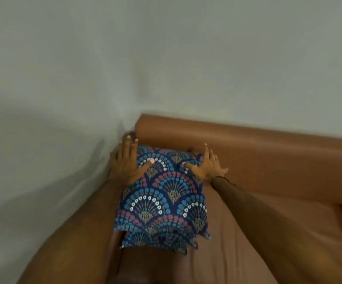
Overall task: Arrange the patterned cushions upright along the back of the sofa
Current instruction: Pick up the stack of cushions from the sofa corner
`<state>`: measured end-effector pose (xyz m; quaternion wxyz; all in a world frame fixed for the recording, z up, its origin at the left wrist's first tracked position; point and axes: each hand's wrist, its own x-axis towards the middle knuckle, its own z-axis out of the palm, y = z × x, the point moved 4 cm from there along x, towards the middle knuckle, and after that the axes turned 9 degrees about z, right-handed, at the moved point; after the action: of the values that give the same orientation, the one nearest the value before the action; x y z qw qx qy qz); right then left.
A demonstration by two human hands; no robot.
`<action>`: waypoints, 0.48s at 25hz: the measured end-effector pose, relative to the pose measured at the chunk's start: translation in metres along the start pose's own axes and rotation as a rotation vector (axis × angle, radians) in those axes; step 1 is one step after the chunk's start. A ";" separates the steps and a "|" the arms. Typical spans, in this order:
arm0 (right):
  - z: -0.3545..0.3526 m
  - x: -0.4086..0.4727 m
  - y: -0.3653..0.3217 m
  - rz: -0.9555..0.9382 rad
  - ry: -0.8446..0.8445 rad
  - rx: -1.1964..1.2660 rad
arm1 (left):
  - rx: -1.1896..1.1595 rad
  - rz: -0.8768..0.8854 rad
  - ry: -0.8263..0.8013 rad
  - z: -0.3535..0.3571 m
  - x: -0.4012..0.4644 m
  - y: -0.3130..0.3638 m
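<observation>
1. Clearly we have both hands on one patterned cushion (pixel 164 193), a dark blue one printed with fan-shaped arches of blue, pink and white flowers

2. Our left hand (pixel 125 162) lies on the cushion's upper left corner, fingers spread and reaching past the top edge, thumb pressed flat onto the printed face

3. Our right hand (pixel 207 166) covers the upper right corner in the same way, fingers splayed, thumb pointing inward across the fabric; a thin dark band sits at that wrist

4. Neither grip is clenched: both hands are open and flat, pressing the cushion at its top corners, and we cannot tell whether any fingers curl behind the top edge

5. The cushion stands nearly upright, tilted back, at the left end of the brown sofa (pixel 268 212); its top edge meets the sofa backrest (pixel 248 148) near the corner where the backrest ends

6. Under its lower edge we see the corners of at least one more cushion (pixel 157 242) with the same print, lying on the seat and mostly hidden by the one in front; how many lie there we cannot tell

7. A pale grey-green wall (pixel 166 58) rises behind the backrest and continues along the left side, close to the left hand

8. The picture is slightly blurred, so finer details of the fabric are soft
</observation>
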<state>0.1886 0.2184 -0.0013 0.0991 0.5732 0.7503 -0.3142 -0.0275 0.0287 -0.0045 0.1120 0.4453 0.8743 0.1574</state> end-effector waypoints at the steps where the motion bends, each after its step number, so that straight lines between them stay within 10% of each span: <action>1: 0.028 0.006 0.010 0.098 -0.113 0.077 | -0.048 -0.097 -0.113 0.030 -0.009 -0.013; 6: 0.115 0.001 0.039 0.395 -0.560 0.651 | -0.622 -0.484 -0.136 0.122 -0.043 -0.063; 12: 0.081 0.005 0.078 0.383 -0.418 0.977 | -0.927 -0.514 -0.207 0.098 -0.039 -0.039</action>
<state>0.2419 0.1860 -0.0954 0.0240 0.6041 0.3645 -0.7083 -0.0011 -0.0072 -0.1073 0.4174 0.1339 0.7783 0.4495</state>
